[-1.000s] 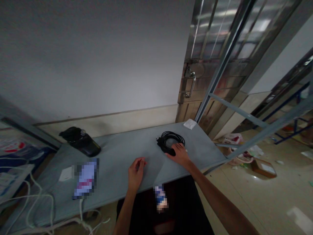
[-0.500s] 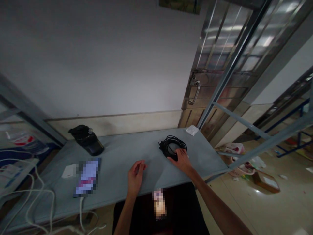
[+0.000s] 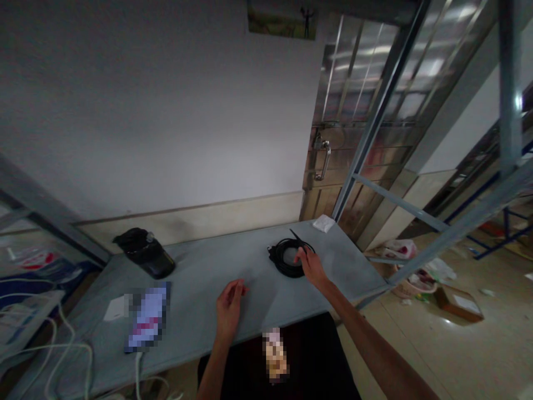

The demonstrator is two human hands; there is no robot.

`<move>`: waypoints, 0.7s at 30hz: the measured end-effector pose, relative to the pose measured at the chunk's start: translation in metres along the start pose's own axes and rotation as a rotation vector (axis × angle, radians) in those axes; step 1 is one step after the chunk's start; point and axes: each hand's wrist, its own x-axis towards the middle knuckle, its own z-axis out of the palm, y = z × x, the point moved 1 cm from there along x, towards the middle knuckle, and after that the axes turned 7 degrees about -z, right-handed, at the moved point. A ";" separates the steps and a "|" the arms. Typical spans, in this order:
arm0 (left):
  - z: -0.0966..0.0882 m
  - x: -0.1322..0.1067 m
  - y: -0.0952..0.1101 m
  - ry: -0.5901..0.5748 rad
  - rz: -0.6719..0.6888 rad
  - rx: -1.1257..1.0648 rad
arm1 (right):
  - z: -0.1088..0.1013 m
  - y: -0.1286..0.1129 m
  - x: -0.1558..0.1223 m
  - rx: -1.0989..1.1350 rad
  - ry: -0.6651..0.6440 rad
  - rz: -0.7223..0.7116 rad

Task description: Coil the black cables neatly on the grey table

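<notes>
A coiled black cable (image 3: 287,256) lies on the grey table (image 3: 208,266), toward its right end. My right hand (image 3: 310,266) rests on the coil's right side, its fingers pinching one cable end that sticks up behind the coil. My left hand (image 3: 230,305) hovers over the table's near edge, its fingers loosely curled with nothing in them.
A black pouch (image 3: 144,253) sits at the back left. A phone (image 3: 147,316) and a white card (image 3: 115,307) lie at the front left, with white cords (image 3: 62,355) hanging off that end. A small white packet (image 3: 323,223) lies in the far right corner, by a metal door (image 3: 353,139).
My right hand has moved from the coil's near side to its right side and lifted a cable end. My left hand has hardly moved. The view has tilted upward.
</notes>
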 end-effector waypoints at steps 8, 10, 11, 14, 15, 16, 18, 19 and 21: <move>0.002 0.001 -0.005 0.017 -0.015 -0.066 | -0.098 -0.124 0.131 0.530 0.172 -0.160; 0.002 0.000 -0.002 0.012 -0.009 -0.063 | -0.123 -0.167 0.159 0.611 0.224 -0.305; 0.001 0.000 -0.002 0.010 -0.009 -0.063 | -0.134 -0.188 0.171 0.625 0.240 -0.372; 0.002 0.000 -0.003 0.010 -0.016 -0.068 | -0.160 -0.244 0.198 0.649 0.211 -0.552; 0.003 0.001 -0.004 0.009 -0.018 -0.071 | -0.165 -0.260 0.206 0.654 0.195 -0.603; 0.003 0.001 -0.006 0.007 -0.019 -0.075 | -0.170 -0.275 0.213 0.653 0.182 -0.647; 0.005 0.002 -0.008 -0.007 -0.017 -0.086 | -0.174 -0.300 0.225 0.648 0.168 -0.704; 0.006 0.002 -0.009 -0.018 -0.015 -0.096 | -0.174 -0.311 0.231 0.646 0.166 -0.721; 0.008 0.001 -0.010 -0.045 -0.006 -0.098 | -0.171 -0.330 0.241 0.644 0.159 -0.754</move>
